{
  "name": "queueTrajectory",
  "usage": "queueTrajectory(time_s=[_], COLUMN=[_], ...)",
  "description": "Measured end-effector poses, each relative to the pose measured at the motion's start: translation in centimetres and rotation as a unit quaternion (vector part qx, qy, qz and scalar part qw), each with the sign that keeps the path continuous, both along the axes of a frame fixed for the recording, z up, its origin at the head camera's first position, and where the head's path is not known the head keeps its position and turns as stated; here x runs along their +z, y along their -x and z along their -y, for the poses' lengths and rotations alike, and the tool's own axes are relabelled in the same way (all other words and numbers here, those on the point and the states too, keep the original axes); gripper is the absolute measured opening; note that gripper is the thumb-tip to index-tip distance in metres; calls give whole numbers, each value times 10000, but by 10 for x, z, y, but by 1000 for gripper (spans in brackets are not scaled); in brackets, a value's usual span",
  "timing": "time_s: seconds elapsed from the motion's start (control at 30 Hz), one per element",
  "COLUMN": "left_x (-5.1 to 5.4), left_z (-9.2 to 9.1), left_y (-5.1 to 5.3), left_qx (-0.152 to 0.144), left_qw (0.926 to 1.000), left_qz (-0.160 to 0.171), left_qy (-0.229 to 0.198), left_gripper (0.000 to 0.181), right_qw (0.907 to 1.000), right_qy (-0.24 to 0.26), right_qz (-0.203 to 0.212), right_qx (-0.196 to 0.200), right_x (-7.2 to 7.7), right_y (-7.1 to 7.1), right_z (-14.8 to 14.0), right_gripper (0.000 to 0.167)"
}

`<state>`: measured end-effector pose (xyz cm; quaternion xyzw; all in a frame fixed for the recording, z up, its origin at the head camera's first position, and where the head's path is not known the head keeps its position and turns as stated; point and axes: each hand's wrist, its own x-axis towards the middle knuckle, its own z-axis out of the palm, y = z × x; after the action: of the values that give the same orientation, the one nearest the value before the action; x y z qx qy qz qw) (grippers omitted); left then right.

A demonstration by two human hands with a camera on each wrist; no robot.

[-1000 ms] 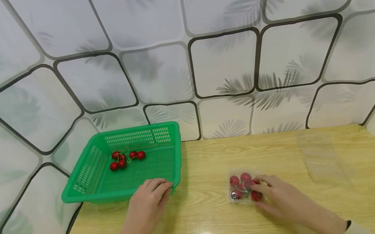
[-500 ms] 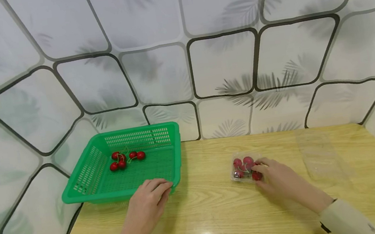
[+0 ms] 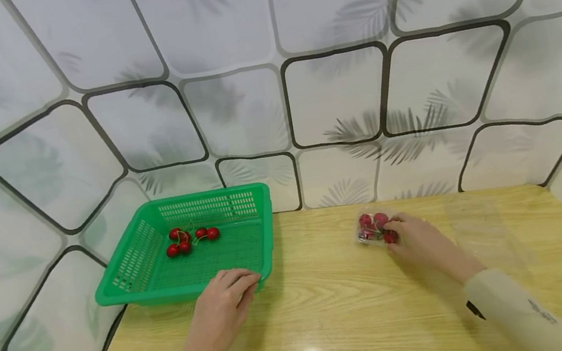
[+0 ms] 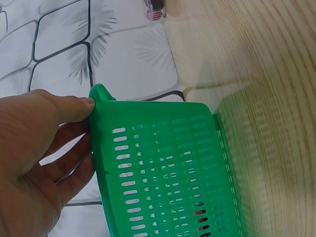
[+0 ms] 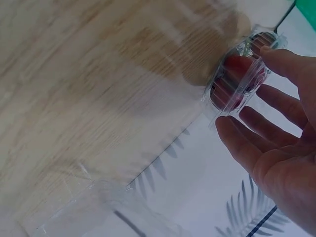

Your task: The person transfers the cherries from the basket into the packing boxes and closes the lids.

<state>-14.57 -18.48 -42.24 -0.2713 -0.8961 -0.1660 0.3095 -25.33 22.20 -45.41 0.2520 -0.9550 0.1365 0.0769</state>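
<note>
A clear plastic box (image 3: 373, 228) with several red cherries inside sits on the table near the wall. My right hand (image 3: 419, 240) holds its right side, thumb and fingertips against the plastic; the right wrist view shows the same box (image 5: 237, 79) from the side. A green slotted basket (image 3: 265, 244) stands at left, with several red cherries (image 3: 185, 247) on stems in its far left part. At the basket's near right corner my left hand (image 3: 223, 303) grips the rim, its thumb at the corner in the left wrist view.
Sheer clear plastic packaging (image 3: 482, 225) lies on the wooden table (image 3: 322, 313) right of the right hand. A patterned wall covering (image 3: 329, 96) rises behind the table's back edge, close behind the basket.
My right hand and the box of cherries have moved away from me and slightly right, toward the wall. The left hand and the basket have stayed in place.
</note>
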Motion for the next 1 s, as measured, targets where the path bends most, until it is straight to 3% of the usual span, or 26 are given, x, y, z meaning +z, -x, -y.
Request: queueTrajectory(time_s=[0.5, 0.83, 1.0], left_x=[0, 3, 6], left_z=[1, 0, 1], left_y=[0, -1, 0], left_qx=[-17, 46, 122], left_qw=[10000, 9999, 9992], left_qz=[30, 76, 352], left_qy=[-31, 66, 126], left_gripper=[29, 29, 25], right_qw=[9989, 9996, 9979], right_qy=[-137, -97, 71], right_qz=[260, 31, 443], right_qx=[-352, -250, -465], right_x=[6, 1, 13], right_y=[14, 18, 10], right_z=[-9, -14, -24], right_gripper=[41, 43, 50])
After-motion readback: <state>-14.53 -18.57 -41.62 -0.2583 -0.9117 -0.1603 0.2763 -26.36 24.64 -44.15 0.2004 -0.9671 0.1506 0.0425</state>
